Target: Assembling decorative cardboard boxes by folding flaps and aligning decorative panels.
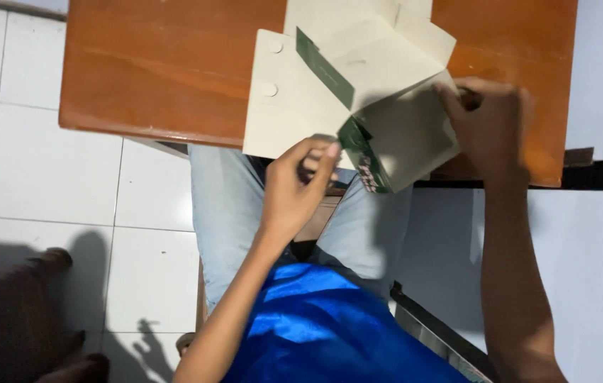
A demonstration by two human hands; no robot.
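Cardboard box blank, cream w/ green strips, half-folded on table edge, between hands. Left hand pinching near green flap; right hand closed on far corner. Risk: uneven pull tearing creases, or blank sliding off toward lap.

Left half of wooden table is bare, open room for a hand there. Right half blocked by cream cardboard box w/ flaps spread, overhanging near edge. Left hand & right hand crowd its near corner. Narrow bare strip of table at far right. Knees sit just under near edge.
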